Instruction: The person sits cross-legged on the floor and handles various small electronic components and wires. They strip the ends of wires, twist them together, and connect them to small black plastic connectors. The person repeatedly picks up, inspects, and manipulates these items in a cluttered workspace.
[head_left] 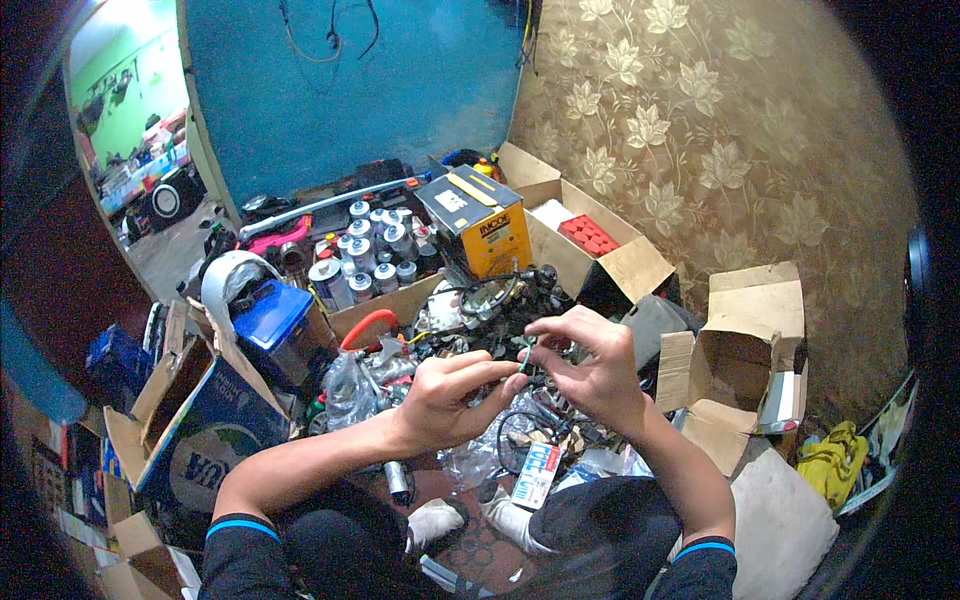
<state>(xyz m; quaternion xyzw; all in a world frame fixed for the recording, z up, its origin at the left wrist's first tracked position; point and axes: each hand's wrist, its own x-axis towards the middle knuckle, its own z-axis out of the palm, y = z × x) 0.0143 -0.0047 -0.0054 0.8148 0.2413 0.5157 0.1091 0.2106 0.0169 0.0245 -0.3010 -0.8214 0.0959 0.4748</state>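
Both hands meet in the middle of the head view, above a heap of small parts (480, 330). A small, thin, greenish piece (526, 354) is between them; its kind is too small to make out. My left hand (452, 398) pinches its lower end between thumb and forefinger. The upper end is in the fingertips of my right hand (592, 362), with the thumb below and the forefinger above. Under the hands lie crumpled clear plastic bags (350, 395) and a white card with blue and red print (538, 474).
Several spray cans (362, 250) stand behind the heap, beside a yellow and black box (490, 235). Open cardboard boxes flank me, one at right (735, 360) and one blue at left (225, 425). A yellow bag (832, 462) lies far right. My feet (435, 525) are close below.
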